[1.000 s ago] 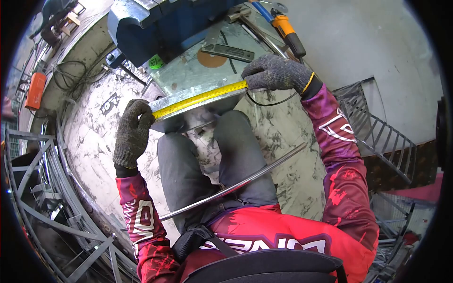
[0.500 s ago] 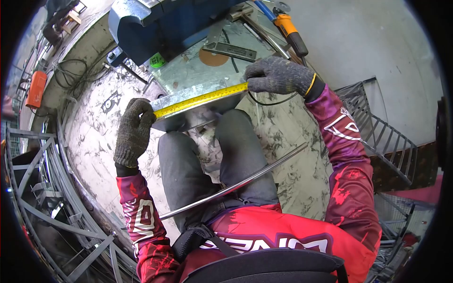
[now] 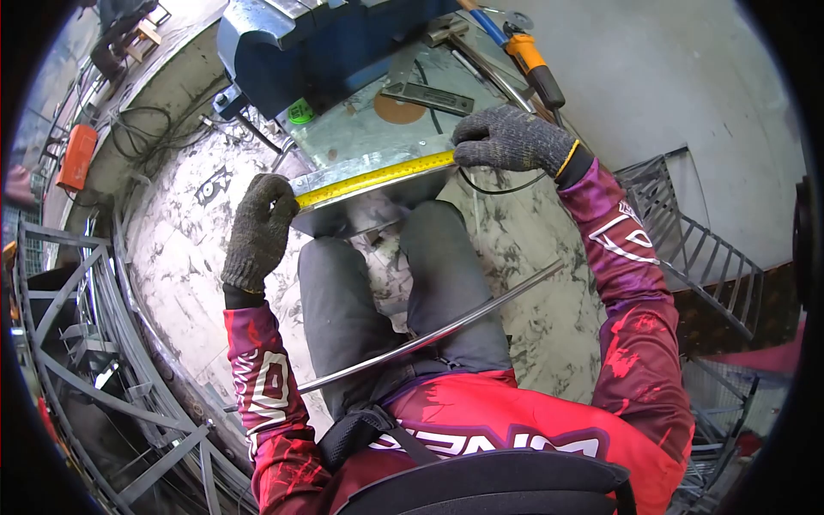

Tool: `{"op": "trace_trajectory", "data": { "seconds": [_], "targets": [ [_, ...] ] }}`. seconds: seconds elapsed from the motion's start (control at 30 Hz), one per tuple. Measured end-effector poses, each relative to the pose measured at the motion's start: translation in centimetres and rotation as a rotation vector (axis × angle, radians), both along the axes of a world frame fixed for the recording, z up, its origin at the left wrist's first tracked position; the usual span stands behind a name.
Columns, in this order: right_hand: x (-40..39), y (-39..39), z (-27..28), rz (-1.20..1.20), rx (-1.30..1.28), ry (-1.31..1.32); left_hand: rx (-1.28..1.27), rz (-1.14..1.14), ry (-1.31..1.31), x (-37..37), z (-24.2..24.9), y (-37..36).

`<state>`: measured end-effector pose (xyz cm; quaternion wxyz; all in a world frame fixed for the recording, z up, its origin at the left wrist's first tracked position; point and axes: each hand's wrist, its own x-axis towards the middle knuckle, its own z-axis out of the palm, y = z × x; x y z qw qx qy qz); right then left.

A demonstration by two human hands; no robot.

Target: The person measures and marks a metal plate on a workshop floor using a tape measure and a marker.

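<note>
A yellow tape measure (image 3: 375,178) is stretched along the near edge of a metal-topped bench (image 3: 343,142). Its left end is in the closed, gloved fingers of my left hand (image 3: 260,230). My right hand (image 3: 515,144), gloved in grey too, pinches the tape's right end at the bench corner. A thin curved metal rod (image 3: 438,333) lies across my lap. Beyond the tape, on the bench top, are a brown disc (image 3: 398,108), a metal square (image 3: 432,96) and a green round item (image 3: 300,112).
A blue vise (image 3: 300,56) stands at the bench's back. A hammer (image 3: 446,33) and an orange-and-blue tool (image 3: 528,56) lie at back right. Metal frames (image 3: 64,318) fill the left side; a slatted rack (image 3: 704,249) is at right. Part of a person (image 3: 112,43) shows at upper left.
The view has shifted slightly, so the bench, vise and my left hand appear a little further right. Both hands keep their hold on the tape measure.
</note>
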<state>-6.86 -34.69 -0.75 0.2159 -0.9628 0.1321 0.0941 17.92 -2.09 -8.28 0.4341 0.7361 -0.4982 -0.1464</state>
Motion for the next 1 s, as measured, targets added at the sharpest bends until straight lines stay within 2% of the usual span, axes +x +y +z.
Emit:
{"op": "trace_trajectory", "data": {
  "seconds": [0.1,0.2,0.27,0.33,0.37,0.43,0.53,0.57,0.6,0.73,0.8,0.87,1.0],
  "targets": [
    [-0.1,0.1,0.1,-0.021,0.038,-0.005,-0.017,0.015,-0.001,0.1,-0.4,-0.1],
    [-1.0,0.5,-1.0,-0.083,0.008,-0.146,-0.029,0.011,0.017,0.2,-0.7,-0.2],
    [-1.9,0.8,-1.8,-0.075,0.069,-0.504,-0.007,0.017,0.014,0.2,-0.5,-0.1],
    [-2.5,0.5,-2.8,-0.065,0.009,-0.537,0.016,0.016,0.011,0.1,-0.1,-0.2],
    [-2.8,0.4,-3.1,-0.051,-0.05,-0.568,0.033,0.029,0.091,0.0,0.1,-0.3],
    [-3.2,0.2,-3.6,-0.104,0.019,-0.541,0.051,0.044,0.17,0.0,0.5,-0.4],
    [-3.0,0.1,-3.9,-0.184,0.126,-0.464,0.073,0.032,0.04,0.0,1.1,-0.6],
    [-2.9,0.1,-3.9,-0.214,0.162,-0.415,0.027,0.018,-0.076,-0.1,1.5,-0.8],
    [-2.7,0.3,-3.7,-0.219,0.161,-0.417,-0.019,0.002,-0.192,-0.2,1.8,-0.9],
    [-2.4,0.4,-2.6,-0.23,0.186,-0.352,0.037,-0.017,-0.235,-0.7,3.2,-1.7],
    [-2.1,0.3,-2.3,-0.25,0.21,-0.323,0.114,-0.052,-0.341,-0.6,3.7,-2.4],
    [-1.8,-0.1,-2.0,-0.171,0.128,-0.257,0.13,-0.08,-0.355,-0.7,4.1,-3.3],
    [-1.6,-0.4,-1.5,-0.173,0.184,-0.194,0.174,-0.158,-0.384,-1.4,5.0,-4.9]
  ]
}}
